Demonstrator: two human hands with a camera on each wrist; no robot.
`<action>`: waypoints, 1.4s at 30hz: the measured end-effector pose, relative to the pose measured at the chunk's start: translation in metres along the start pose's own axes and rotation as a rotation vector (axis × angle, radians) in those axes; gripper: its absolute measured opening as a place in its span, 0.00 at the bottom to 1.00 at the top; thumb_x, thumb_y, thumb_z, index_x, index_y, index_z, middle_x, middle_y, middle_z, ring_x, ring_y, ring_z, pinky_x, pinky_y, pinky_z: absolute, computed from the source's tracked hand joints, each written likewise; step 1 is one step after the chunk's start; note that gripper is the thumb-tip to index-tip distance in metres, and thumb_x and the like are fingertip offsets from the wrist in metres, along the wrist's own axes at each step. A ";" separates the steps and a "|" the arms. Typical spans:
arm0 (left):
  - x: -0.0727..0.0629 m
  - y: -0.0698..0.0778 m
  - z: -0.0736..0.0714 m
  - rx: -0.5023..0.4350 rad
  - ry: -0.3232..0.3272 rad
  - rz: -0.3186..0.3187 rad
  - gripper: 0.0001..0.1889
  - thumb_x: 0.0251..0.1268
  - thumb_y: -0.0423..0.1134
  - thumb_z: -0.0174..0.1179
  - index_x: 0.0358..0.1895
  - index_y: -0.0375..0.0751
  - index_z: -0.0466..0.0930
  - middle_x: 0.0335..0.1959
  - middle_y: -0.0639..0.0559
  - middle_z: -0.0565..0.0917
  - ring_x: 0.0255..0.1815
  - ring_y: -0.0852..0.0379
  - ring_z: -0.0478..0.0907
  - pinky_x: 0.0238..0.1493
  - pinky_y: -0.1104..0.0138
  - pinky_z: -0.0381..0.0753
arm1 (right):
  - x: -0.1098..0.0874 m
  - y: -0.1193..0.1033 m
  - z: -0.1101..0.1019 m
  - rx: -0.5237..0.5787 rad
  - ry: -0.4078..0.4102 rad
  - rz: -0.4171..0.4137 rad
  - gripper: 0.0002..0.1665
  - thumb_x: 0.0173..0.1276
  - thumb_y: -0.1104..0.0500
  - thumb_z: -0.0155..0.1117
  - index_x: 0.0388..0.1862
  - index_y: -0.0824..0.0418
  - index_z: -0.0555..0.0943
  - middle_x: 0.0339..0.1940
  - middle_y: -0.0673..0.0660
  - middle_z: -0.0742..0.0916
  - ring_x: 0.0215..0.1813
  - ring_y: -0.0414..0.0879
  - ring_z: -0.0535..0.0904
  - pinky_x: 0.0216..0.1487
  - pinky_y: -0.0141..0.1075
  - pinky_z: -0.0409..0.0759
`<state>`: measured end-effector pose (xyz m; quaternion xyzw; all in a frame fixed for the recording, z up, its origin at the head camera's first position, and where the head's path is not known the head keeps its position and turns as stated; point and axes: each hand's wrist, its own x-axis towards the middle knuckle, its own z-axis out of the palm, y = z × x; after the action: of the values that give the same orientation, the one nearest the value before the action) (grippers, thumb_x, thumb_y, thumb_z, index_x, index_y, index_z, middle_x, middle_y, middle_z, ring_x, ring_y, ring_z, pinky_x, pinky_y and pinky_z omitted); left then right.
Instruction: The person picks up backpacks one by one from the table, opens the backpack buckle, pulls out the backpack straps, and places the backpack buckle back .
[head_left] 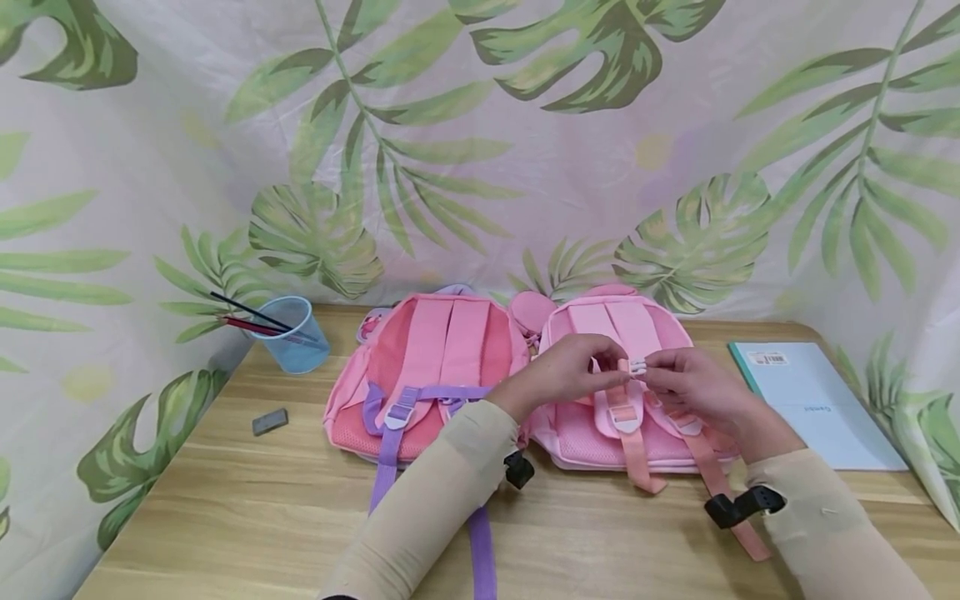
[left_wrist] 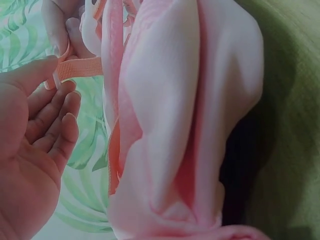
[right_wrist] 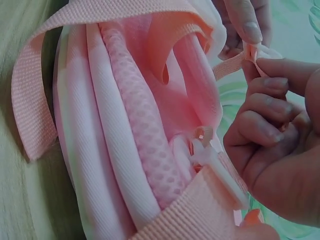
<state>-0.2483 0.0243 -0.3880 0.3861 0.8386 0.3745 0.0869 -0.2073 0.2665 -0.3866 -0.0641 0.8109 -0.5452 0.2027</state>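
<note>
A pink backpack [head_left: 581, 437] with orange straps lies on the table, back panel up, below both hands. Above it, a small white plastic buckle [head_left: 637, 367] on an orange chest strap [left_wrist: 82, 67] is held between the hands. My left hand [head_left: 566, 371] pinches the buckle between thumb and fingertips. My right hand [right_wrist: 280, 135] pinches the orange webbing beside the buckle with thumb and forefinger, its other fingers curled. Fingertips partly hide the buckle. Left of it lies a second pink backpack [head_left: 431, 350], its purple chest strap [head_left: 457, 392] running across its shoulder straps.
A light blue mesh cup [head_left: 303, 354] with several pencils stands at the back left. Near it lies a grey eraser [head_left: 270, 422]. A pale blue notebook [head_left: 825, 417] lies at the right edge. Leaf-patterned cloth [head_left: 450, 167] hangs behind the table [head_left: 247, 517].
</note>
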 end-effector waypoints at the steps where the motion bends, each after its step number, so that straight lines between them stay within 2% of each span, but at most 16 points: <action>1: 0.000 0.000 0.000 0.001 0.001 -0.002 0.12 0.77 0.43 0.68 0.54 0.41 0.86 0.42 0.53 0.87 0.40 0.65 0.79 0.45 0.77 0.78 | -0.001 0.000 0.000 0.003 -0.001 0.003 0.20 0.85 0.60 0.58 0.63 0.76 0.77 0.28 0.48 0.78 0.29 0.38 0.75 0.31 0.31 0.78; 6: -0.001 -0.001 0.000 0.005 0.013 0.005 0.12 0.78 0.43 0.68 0.56 0.41 0.87 0.45 0.52 0.89 0.44 0.64 0.80 0.49 0.76 0.79 | -0.008 -0.001 -0.008 0.074 -0.023 0.022 0.21 0.85 0.60 0.59 0.62 0.78 0.79 0.28 0.50 0.82 0.27 0.38 0.75 0.30 0.29 0.78; 10: -0.001 -0.001 0.000 -0.007 0.024 0.019 0.12 0.78 0.42 0.67 0.55 0.41 0.87 0.45 0.50 0.89 0.45 0.64 0.81 0.51 0.75 0.79 | -0.013 -0.001 -0.013 0.113 -0.049 0.035 0.17 0.84 0.59 0.61 0.58 0.74 0.82 0.30 0.51 0.85 0.27 0.38 0.77 0.30 0.28 0.80; 16: 0.000 -0.001 0.001 -0.046 0.021 0.014 0.11 0.77 0.41 0.68 0.54 0.40 0.87 0.43 0.50 0.88 0.42 0.65 0.79 0.46 0.77 0.78 | -0.013 0.000 -0.013 0.143 -0.056 0.024 0.15 0.85 0.60 0.58 0.56 0.73 0.81 0.28 0.49 0.80 0.25 0.36 0.74 0.28 0.26 0.78; 21: 0.001 -0.001 0.001 -0.061 0.016 0.009 0.11 0.77 0.41 0.68 0.54 0.40 0.86 0.44 0.50 0.88 0.43 0.65 0.79 0.47 0.77 0.78 | -0.010 0.003 -0.011 0.141 -0.056 0.006 0.12 0.86 0.60 0.56 0.54 0.67 0.81 0.26 0.46 0.78 0.23 0.35 0.70 0.27 0.26 0.76; 26: 0.002 -0.001 0.003 -0.075 0.007 0.002 0.11 0.77 0.41 0.68 0.54 0.41 0.86 0.44 0.51 0.88 0.43 0.65 0.79 0.47 0.76 0.78 | -0.008 0.005 -0.009 0.135 -0.065 -0.015 0.11 0.86 0.60 0.55 0.54 0.67 0.79 0.24 0.46 0.75 0.22 0.36 0.67 0.25 0.28 0.71; 30: 0.002 0.000 0.003 -0.062 0.004 0.001 0.09 0.77 0.41 0.69 0.52 0.42 0.86 0.43 0.52 0.87 0.41 0.65 0.78 0.46 0.76 0.78 | -0.008 0.003 -0.008 0.152 -0.060 0.003 0.11 0.87 0.58 0.53 0.52 0.64 0.79 0.23 0.47 0.73 0.22 0.36 0.65 0.26 0.29 0.69; 33: 0.002 0.000 0.004 -0.039 0.005 0.004 0.09 0.77 0.41 0.69 0.51 0.42 0.86 0.42 0.53 0.87 0.40 0.65 0.78 0.46 0.77 0.78 | -0.008 0.000 -0.006 0.170 -0.039 0.047 0.14 0.89 0.53 0.52 0.45 0.60 0.77 0.23 0.47 0.71 0.22 0.38 0.64 0.27 0.30 0.68; 38: 0.002 0.002 0.004 0.007 0.004 0.023 0.09 0.76 0.42 0.69 0.50 0.41 0.86 0.39 0.54 0.85 0.38 0.65 0.76 0.43 0.77 0.76 | -0.007 -0.004 -0.003 0.100 0.006 0.091 0.22 0.87 0.43 0.55 0.40 0.59 0.76 0.22 0.47 0.71 0.23 0.39 0.65 0.27 0.31 0.68; 42: 0.004 0.003 0.004 0.022 -0.004 0.023 0.10 0.76 0.43 0.70 0.50 0.42 0.85 0.39 0.55 0.85 0.39 0.65 0.77 0.44 0.77 0.77 | -0.008 -0.006 -0.002 0.031 0.019 0.053 0.19 0.87 0.49 0.57 0.44 0.65 0.80 0.21 0.48 0.70 0.23 0.40 0.66 0.26 0.31 0.70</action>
<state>-0.2474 0.0305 -0.3883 0.3974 0.8380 0.3653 0.0800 -0.2016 0.2680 -0.3785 -0.0342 0.8058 -0.5526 0.2103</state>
